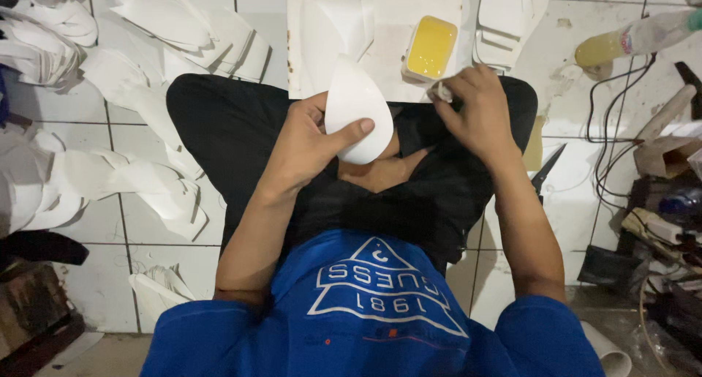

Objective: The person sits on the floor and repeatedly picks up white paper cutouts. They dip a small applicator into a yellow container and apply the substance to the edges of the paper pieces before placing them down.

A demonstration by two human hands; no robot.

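Left hand (pixel 311 139) up at centre, its grip pinching a white curved cut-out piece (pixel 356 110), thumb across the face of it, fingers behind, the piece held over the lap in black trousers (pixel 227 128). Right hand (pixel 479 110) sits just at three o'clock of that piece, grip pressed together on a small pale applicator (pixel 442 92), mostly hidden by the fingers. Straight at twelve o'clock from the right hand, almost touching, is a small tray of yellow glue (pixel 431 48), resting on a white board (pixel 395 15) on the tiled floor (pixel 578 106). More white cut pieces (pixel 183 26) lie in heaps at ten and nine o'clock. A plastic bottle with yellowish liquid (pixel 629 40) lies at two o'clock, black cables (pixel 610 150) trailing near it, and dark scissors (pixel 547 174) lie just beside the right forearm.
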